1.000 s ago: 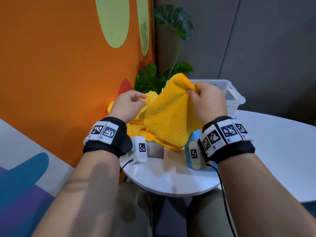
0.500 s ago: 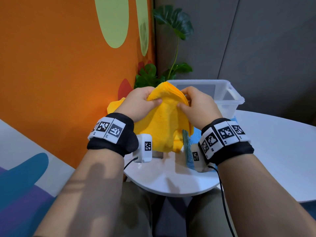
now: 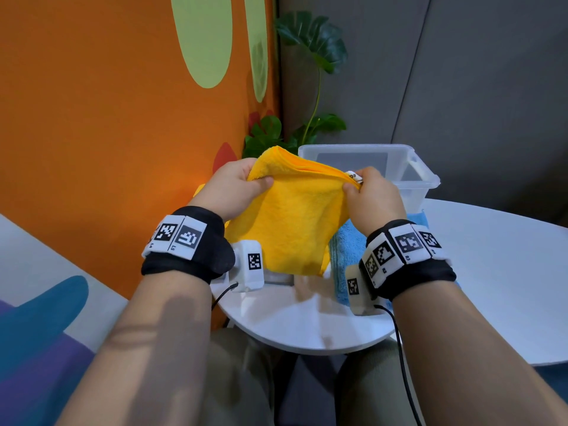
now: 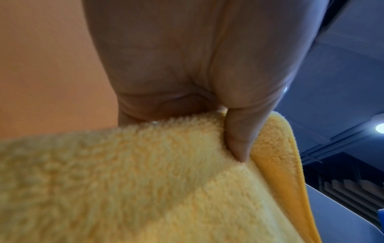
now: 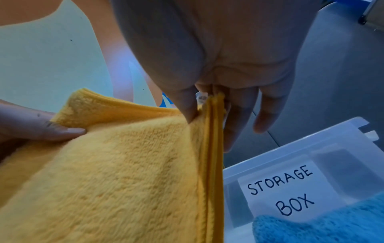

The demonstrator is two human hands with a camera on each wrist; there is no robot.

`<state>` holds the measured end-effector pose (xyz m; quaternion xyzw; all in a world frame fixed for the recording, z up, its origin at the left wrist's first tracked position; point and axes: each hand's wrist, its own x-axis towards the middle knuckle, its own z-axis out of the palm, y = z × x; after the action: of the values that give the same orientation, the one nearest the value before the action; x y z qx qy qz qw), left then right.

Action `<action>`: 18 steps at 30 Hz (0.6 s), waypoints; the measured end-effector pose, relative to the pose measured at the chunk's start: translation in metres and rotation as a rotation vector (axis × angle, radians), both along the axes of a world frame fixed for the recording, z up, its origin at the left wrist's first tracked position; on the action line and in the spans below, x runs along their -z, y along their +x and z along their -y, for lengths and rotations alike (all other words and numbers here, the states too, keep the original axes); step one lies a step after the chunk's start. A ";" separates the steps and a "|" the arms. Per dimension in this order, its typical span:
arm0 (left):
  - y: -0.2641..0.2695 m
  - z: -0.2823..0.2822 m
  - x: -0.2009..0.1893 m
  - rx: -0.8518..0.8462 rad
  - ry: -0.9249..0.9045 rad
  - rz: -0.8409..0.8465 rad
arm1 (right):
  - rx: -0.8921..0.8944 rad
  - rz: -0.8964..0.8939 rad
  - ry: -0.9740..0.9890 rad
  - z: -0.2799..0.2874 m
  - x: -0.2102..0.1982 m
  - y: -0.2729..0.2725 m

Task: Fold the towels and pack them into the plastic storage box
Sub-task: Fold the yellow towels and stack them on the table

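Towel held up between both hands
Left hand (image 3: 233, 187) and right hand (image 3: 373, 195) each pinch a top corner of the folded yellow towel (image 3: 292, 222).

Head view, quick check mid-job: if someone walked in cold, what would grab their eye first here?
The yellow towel, folded and held up over the white table, with the left hand and right hand each pinching a top corner. Behind it stands the clear storage box, with a blue towel lying on the table under the right wrist.
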<state>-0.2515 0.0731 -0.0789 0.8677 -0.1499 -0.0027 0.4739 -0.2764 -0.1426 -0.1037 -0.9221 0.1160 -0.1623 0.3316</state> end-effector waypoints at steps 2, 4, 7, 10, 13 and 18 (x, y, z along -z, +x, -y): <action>0.001 0.000 0.002 -0.010 -0.055 -0.012 | 0.005 0.034 0.033 0.001 0.001 0.001; 0.001 0.001 0.004 -0.031 -0.114 -0.032 | -0.007 0.036 0.062 0.000 0.001 0.001; 0.002 0.002 0.006 -0.073 -0.183 -0.058 | -0.056 -0.008 0.138 -0.003 0.001 0.002; 0.005 0.001 0.007 -0.106 -0.211 -0.062 | -0.108 -0.091 0.212 -0.003 0.002 0.000; 0.007 0.001 0.009 -0.136 -0.227 -0.074 | -0.146 -0.166 0.206 -0.001 0.001 -0.002; 0.009 0.003 0.011 -0.152 -0.234 -0.101 | -0.072 -0.106 0.190 0.009 0.004 -0.002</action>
<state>-0.2424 0.0704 -0.0901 0.8141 -0.0589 0.0072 0.5777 -0.2784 -0.1520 -0.1073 -0.8975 0.1150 -0.0894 0.4163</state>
